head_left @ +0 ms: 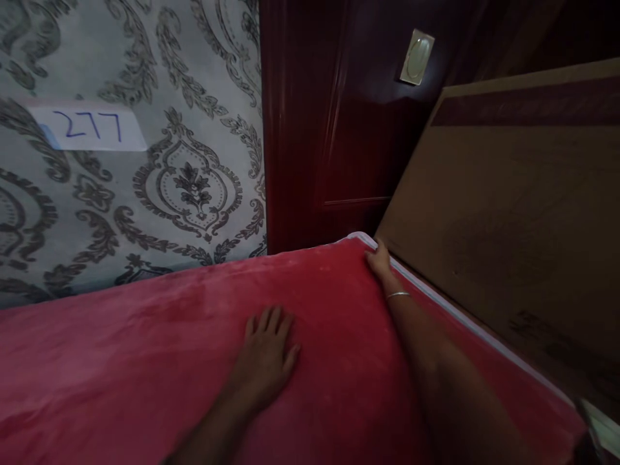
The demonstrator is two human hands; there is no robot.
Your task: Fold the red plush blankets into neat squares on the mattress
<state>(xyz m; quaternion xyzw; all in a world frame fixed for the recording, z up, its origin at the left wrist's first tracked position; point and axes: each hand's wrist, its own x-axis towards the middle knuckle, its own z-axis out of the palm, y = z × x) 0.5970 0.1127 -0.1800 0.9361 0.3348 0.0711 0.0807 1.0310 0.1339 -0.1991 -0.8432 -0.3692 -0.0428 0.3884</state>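
A plush red bed sheet (329,361) with a white edge (450,307) covers the bed in front of me. My left hand (265,355) lies flat on it near the middle, fingers spread and holding nothing. At the far right corner, my right hand (380,259) grips the sheet's edge, thumb on top. Its other fingers go down over the side and are mostly hidden. A thin bracelet (398,294) circles my right wrist.
A large cardboard box (523,213) leans close along the bed's right side. Behind the bed are a patterned wallpapered wall (194,187) with a paper label (92,128) reading 277, and a dark red wood panel (310,129) carrying a switch plate (417,57).
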